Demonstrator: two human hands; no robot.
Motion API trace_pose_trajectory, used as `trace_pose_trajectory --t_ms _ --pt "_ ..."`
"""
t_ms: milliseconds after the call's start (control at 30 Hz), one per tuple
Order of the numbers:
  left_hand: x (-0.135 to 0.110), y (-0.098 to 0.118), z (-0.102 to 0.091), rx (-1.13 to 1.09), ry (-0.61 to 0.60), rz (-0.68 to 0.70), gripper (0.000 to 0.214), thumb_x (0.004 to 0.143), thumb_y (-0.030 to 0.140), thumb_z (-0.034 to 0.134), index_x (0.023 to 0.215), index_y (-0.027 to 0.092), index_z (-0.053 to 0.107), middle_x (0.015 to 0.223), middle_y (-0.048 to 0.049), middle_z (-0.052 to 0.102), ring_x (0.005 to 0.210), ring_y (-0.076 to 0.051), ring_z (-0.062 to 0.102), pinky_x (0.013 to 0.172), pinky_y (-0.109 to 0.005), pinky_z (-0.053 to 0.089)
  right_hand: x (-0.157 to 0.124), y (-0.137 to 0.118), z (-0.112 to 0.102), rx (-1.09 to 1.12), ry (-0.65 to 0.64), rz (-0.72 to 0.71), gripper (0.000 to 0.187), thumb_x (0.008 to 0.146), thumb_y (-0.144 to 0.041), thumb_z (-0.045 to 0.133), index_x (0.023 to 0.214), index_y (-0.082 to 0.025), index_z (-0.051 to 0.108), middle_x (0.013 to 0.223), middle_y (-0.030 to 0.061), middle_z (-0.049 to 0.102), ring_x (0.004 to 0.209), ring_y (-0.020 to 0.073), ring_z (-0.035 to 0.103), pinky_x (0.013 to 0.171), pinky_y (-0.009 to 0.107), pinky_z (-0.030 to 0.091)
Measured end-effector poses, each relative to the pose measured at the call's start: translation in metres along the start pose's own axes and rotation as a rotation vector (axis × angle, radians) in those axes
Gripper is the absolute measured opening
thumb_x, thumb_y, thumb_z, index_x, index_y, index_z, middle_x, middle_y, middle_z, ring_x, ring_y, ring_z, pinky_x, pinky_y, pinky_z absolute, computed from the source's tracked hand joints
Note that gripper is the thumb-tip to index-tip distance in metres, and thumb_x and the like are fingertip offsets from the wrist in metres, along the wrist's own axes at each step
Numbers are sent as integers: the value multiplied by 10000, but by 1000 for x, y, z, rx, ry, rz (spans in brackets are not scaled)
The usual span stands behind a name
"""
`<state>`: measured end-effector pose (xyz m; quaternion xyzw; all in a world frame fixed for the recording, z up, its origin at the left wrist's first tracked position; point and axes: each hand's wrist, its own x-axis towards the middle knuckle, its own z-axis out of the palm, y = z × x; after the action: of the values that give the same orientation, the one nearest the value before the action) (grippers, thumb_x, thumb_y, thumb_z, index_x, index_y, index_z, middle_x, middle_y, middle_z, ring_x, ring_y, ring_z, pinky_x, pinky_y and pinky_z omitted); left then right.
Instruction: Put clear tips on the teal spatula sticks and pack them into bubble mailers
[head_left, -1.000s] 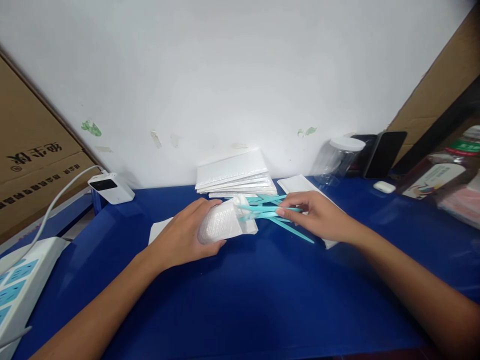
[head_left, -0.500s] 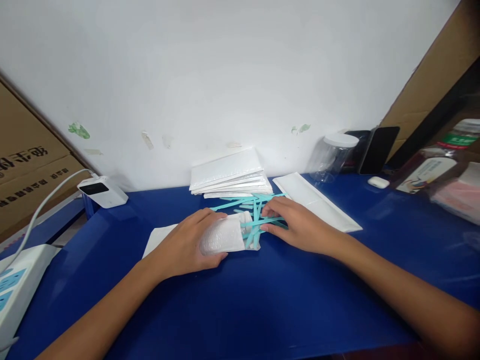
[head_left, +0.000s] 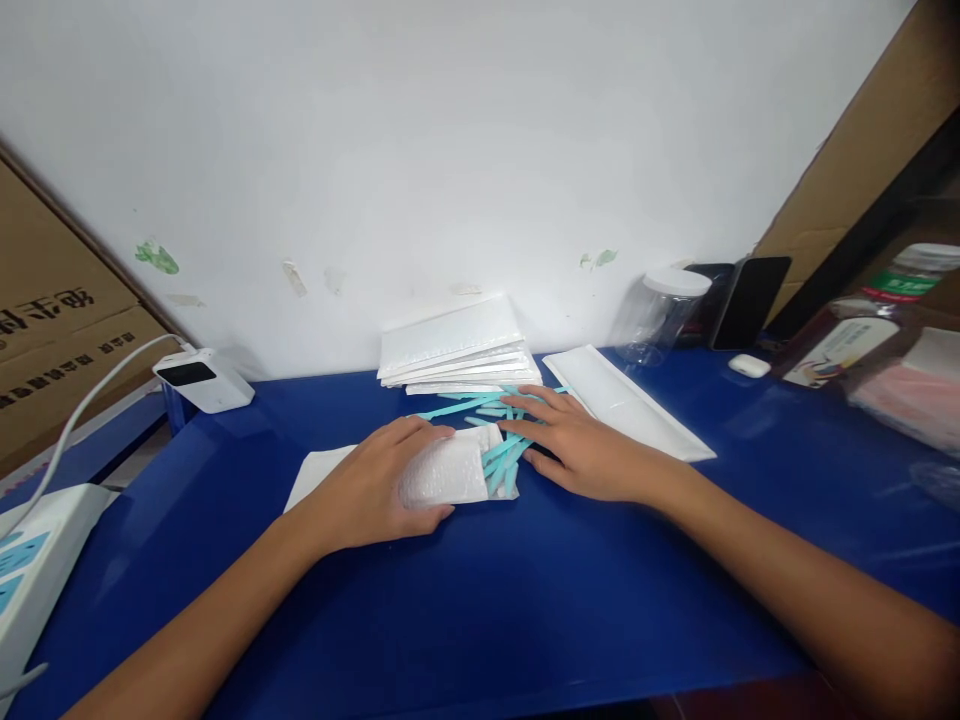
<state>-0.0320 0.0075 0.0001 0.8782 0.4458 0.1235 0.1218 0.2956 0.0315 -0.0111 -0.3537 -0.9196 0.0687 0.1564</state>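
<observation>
My left hand is wrapped round a white bubble mailer lying on the blue table, with its mouth facing right. Several teal plastic sticks poke out of that mouth. More teal sticks lie loose just behind it. Flat over these sticks lies my right hand, its fingers stretched out and pressing against the ends at the mailer's mouth. A flat white sheet lies under my left wrist.
A stack of white mailers leans at the wall. One flat mailer lies to the right. A clear jar, phones, an earbud case and bottles stand right. A power bank, power strip and cardboard box are left.
My right hand moved left from holding sticks in a pinch to lying flat at the mailer's mouth. The sticks now sit deeper in the mailer. The left hand kept its hold.
</observation>
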Motion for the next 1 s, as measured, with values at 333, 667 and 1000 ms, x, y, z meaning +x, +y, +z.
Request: trace_pose_trajectory --t_ms 333,667,1000 --pt "2 4 -3 -27 -4 2 809 834 557 793 1552 318 509 1563 -107 549 1444 -383 516 1195 -534 449 11 -6 0 -201 64 -61 160 1094 -250 550 1055 -162 678 1033 121 707 1059 288 608 912 423 493" --pt "3 9 1 -88 19 15 788 850 583 774 1545 328 504 1525 -76 585 1386 -351 560 1174 -512 477 1 -31 -8 -428 -69 -55 484 940 -13 609 1376 -223 631 1040 77 705 783 228 670 631 320 415" --pt "4 10 -2 -126 51 41 729 854 529 781 1500 313 523 1477 -75 615 1337 -337 588 1130 -496 505 1 -27 -9 -476 -50 -55 489 1067 -342 626 1535 -219 555 1062 101 732 772 241 723 556 309 412"
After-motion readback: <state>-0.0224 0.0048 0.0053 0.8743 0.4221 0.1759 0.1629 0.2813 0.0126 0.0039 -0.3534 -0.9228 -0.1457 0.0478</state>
